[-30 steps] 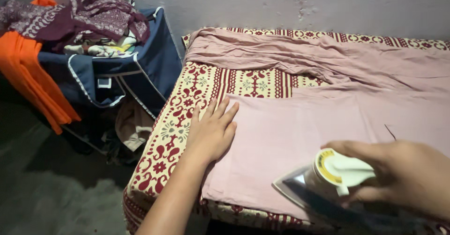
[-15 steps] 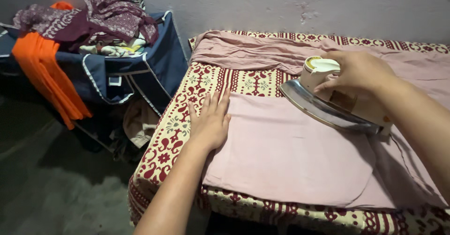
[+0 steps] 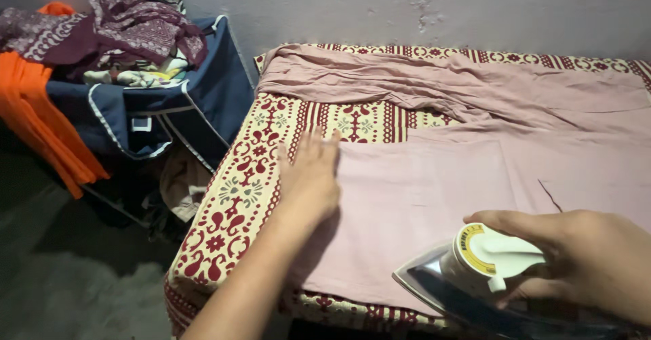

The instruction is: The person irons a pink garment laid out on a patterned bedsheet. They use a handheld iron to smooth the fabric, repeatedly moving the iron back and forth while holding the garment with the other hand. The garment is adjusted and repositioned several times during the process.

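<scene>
A pale pink cloth lies spread over a table covered with a cream and red patterned sheet. My left hand rests flat, fingers together, on the cloth's left edge. My right hand grips the handle of a silver clothes iron with a white and yellow dial, at the cloth's near right edge. The far part of the cloth is bunched in folds near the wall.
A navy fabric laundry rack stands left of the table, piled with maroon patterned clothes and an orange garment hanging down. A grey wall runs behind. Dark floor lies at lower left.
My right hand has pulled the iron from the far middle of the cloth back to the near right edge. My left hand stays pressed on the cloth's left edge.
</scene>
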